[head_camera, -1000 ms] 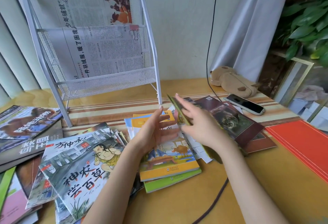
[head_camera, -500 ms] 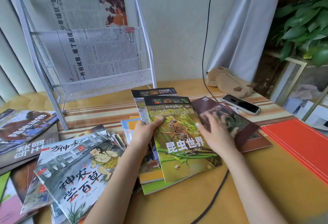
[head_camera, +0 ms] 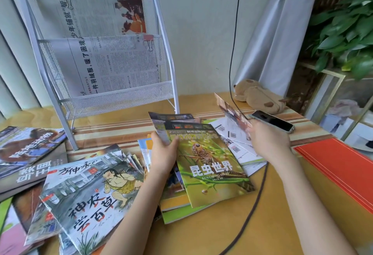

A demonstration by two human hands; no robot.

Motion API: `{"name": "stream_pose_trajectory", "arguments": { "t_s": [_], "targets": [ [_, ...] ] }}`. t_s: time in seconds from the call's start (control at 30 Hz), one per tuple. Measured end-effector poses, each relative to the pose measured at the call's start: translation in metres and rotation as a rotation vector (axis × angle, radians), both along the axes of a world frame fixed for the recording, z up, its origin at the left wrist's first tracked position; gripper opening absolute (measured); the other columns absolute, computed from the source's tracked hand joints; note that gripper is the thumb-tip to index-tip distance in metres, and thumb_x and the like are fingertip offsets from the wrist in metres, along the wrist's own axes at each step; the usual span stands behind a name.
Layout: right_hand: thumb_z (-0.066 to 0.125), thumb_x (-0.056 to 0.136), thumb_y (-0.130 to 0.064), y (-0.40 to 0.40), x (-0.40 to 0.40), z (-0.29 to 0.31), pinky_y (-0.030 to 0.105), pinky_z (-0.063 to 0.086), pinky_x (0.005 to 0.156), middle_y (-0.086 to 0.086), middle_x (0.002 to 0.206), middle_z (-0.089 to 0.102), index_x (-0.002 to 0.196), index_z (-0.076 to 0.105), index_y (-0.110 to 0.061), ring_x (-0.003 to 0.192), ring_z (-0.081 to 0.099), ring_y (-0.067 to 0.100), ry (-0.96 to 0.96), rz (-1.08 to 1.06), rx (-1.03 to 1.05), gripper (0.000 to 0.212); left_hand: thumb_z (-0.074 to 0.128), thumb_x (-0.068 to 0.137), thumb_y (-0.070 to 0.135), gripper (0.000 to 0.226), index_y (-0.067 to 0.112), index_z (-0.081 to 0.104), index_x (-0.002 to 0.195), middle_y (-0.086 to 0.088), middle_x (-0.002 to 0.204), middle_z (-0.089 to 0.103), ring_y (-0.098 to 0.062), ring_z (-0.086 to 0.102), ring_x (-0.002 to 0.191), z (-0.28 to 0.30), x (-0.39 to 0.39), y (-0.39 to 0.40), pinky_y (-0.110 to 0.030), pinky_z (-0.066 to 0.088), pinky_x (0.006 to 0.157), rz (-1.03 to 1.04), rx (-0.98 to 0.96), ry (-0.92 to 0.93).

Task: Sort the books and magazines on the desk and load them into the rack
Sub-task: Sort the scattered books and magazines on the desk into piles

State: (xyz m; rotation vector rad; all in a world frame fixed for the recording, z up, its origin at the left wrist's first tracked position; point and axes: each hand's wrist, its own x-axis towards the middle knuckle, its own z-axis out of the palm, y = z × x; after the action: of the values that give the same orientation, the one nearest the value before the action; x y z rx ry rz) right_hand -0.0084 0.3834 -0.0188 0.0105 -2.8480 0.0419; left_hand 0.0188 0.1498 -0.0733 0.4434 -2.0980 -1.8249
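My left hand (head_camera: 164, 153) grips the left edge of a green insect book (head_camera: 210, 166) and a similar book under it, resting on a small stack mid-desk. My right hand (head_camera: 266, 139) holds a thin dark-covered book (head_camera: 232, 111) lifted on edge, tilted up off the desk. Beneath that hand lie white-backed booklets (head_camera: 240, 149). The white wire rack (head_camera: 121, 101) stands at the back left with newspapers (head_camera: 113, 67) in its two upper pockets. A fanned pile of picture books (head_camera: 86, 194) and magazines (head_camera: 28, 145) covers the left of the desk.
A phone (head_camera: 272, 121) and a brown plush toy (head_camera: 258, 97) lie at the back right. Red folders (head_camera: 343, 168) sit at the right edge. A dark cable (head_camera: 252, 210) runs down the wall and across the desk. A plant (head_camera: 347, 32) stands far right.
My right hand left the green book and picked the dark-covered book up off the desk, raising it on edge and exposing white booklets beneath. My left hand keeps holding the green book.
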Motion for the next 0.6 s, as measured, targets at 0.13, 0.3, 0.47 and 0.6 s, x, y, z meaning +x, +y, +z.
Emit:
{"name": "stream_pose_trajectory", "arguments": {
  "t_s": [0.13, 0.3, 0.47, 0.6],
  "targets": [
    [0.037, 0.101, -0.035, 0.001, 0.012, 0.026, 0.033, 0.039, 0.068, 0.003, 0.111, 0.064, 0.119, 0.052, -0.025, 0.105, 0.058, 0.028, -0.088, 0.159, -0.01, 0.026, 0.069, 0.081, 0.01, 0.098, 0.008, 0.001, 0.151, -0.017, 0.149, 0.033, -0.032, 0.045, 0.126, -0.001, 0.004, 0.001, -0.028, 0.039, 0.089, 0.13, -0.434, 0.113],
    [0.046, 0.097, -0.038, -0.017, 0.014, 0.041, 0.032, 0.04, 0.065, -0.015, 0.077, 0.051, 0.076, 0.049, -0.036, 0.086, 0.055, 0.02, -0.398, 0.41, -0.017, 0.022, 0.07, 0.067, 0.049, 0.106, 0.021, 0.013, 0.152, -0.003, 0.158, 0.02, -0.021, 0.005, 0.147, 0.009, 0.001, 0.008, -0.058, -0.011, 0.113, 0.06, -1.325, 0.49],
    [0.053, 0.093, -0.04, -0.029, 0.02, 0.045, 0.026, 0.033, 0.06, -0.009, 0.065, 0.048, 0.066, 0.044, -0.035, 0.071, 0.05, 0.014, -0.369, 0.43, -0.004, 0.03, 0.064, 0.08, 0.052, 0.047, 0.026, 0.058, 0.119, -0.001, 0.112, 0.067, -0.024, 0.06, 0.11, 0.046, -0.022, 0.033, -0.04, 0.028, 0.106, -0.402, -1.408, 0.197],
    [0.066, 0.079, -0.05, -0.022, 0.027, 0.042, 0.049, 0.006, 0.115, -0.013, 0.104, 0.067, 0.099, 0.065, -0.042, 0.108, 0.054, 0.011, 0.288, 0.303, -0.002, 0.022, 0.064, 0.081, 0.052, 0.036, 0.021, 0.064, 0.1, -0.003, 0.093, 0.069, -0.03, 0.062, 0.093, 0.068, -0.028, 0.027, -0.028, 0.037, 0.064, -0.25, -1.26, 0.207]
  ]
}}
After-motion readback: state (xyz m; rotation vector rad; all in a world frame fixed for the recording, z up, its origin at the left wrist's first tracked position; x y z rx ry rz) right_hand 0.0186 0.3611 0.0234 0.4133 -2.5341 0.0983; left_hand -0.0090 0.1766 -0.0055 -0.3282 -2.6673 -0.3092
